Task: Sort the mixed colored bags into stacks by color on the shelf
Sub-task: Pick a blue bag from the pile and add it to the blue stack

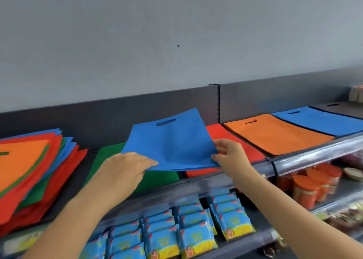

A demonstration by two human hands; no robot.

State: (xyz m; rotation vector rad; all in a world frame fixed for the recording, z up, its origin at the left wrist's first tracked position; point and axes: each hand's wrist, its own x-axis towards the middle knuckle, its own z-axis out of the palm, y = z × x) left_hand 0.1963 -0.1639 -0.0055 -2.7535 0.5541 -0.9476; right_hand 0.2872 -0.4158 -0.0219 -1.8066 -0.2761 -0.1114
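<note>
A blue bag (172, 140) with a cut-out handle is held up, tilted, above the top shelf. My left hand (125, 168) pinches its near left corner and my right hand (229, 154) pinches its near right corner. Under it lie a green stack (163, 178) and a red stack (235, 144). To the right are an orange stack (275, 135), a blue stack (320, 121) and a dark bag (339, 108). At the far left a mixed pile (33, 170) of orange, red, green and blue bags is fanned out.
The top shelf (314, 156) has a dark back panel and a clear price rail along its front. Below it hang blue and yellow snack packets (196, 225), with orange-lidded jars (314, 186) at the right. A grey wall rises behind.
</note>
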